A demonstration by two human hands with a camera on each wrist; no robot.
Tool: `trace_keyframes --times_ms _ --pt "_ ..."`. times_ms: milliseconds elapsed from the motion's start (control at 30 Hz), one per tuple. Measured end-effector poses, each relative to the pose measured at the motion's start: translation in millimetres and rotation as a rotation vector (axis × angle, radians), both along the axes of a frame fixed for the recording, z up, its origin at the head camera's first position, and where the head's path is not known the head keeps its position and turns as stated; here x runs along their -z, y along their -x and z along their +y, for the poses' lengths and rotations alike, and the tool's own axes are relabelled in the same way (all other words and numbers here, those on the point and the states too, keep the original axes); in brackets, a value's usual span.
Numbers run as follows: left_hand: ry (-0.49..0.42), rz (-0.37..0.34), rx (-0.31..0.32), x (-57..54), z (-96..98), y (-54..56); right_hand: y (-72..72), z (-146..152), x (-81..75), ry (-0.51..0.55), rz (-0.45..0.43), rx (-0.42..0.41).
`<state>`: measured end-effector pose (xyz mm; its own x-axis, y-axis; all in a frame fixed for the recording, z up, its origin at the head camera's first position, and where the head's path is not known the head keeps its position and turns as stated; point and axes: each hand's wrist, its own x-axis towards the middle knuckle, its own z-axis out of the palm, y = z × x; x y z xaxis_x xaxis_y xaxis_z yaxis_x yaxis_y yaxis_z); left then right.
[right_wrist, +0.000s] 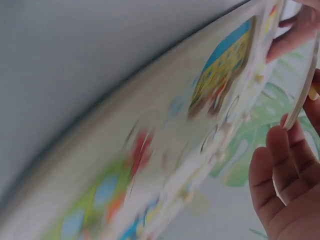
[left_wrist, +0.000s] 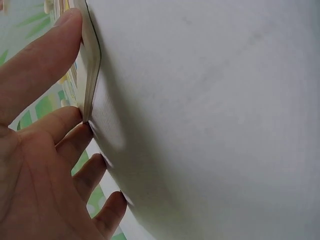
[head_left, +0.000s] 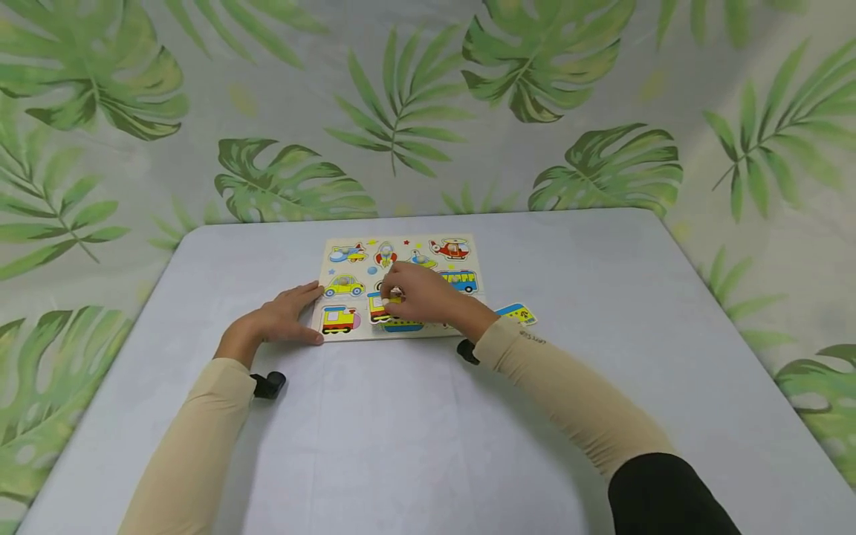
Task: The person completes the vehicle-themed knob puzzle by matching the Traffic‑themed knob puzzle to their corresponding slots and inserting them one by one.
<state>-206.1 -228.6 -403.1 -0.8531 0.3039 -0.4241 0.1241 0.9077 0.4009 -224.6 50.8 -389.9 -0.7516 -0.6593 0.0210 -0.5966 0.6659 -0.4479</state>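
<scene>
A wooden vehicle puzzle board [head_left: 435,333] lies flat on the table. My left hand [head_left: 286,313] rests at its left side, thumb at the near corner and fingertips along the edge; in the left wrist view the fingers [left_wrist: 42,57] are spread and mostly straight against the board's side. Over the lower middle of the board, my right hand [head_left: 424,291] pinches a train puzzle piece [head_left: 378,307] coloured yellow, blue and red. The right wrist view catches that piece edge-on, with a yellow knob [right_wrist: 313,93] between the fingers. My right hand covers part of the board's centre.
A yellow-and-blue puzzle piece [head_left: 518,313] lies on the table off the board's right side, near my right wrist. Other pictures on the board include a train [head_left: 339,319], a yellow car [head_left: 344,286], a helicopter [head_left: 451,249] and a blue bus [head_left: 460,281]. A leaf-patterned cloth [head_left: 401,104] hangs behind the white table [head_left: 388,438].
</scene>
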Motion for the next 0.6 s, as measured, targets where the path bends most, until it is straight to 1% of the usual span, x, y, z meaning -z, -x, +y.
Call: trace_keyframes --times_ms 167,367,500,600 --pt "-0.006 0.011 0.002 -0.6 -0.8 -0.3 2.2 -24.2 11.0 0.041 -0.052 0.02" --pt "-0.022 0.002 0.005 0.8 -0.9 0.1 3.6 -43.3 24.7 0.056 -0.057 0.043" --pt "-0.018 0.002 0.003 1.8 -1.0 1.5 4.2 -53.0 26.6 0.059 -0.059 0.074" --pt "-0.02 0.005 0.006 2.6 -1.5 1.6 4.4 -59.6 26.4 0.046 -0.057 0.075"
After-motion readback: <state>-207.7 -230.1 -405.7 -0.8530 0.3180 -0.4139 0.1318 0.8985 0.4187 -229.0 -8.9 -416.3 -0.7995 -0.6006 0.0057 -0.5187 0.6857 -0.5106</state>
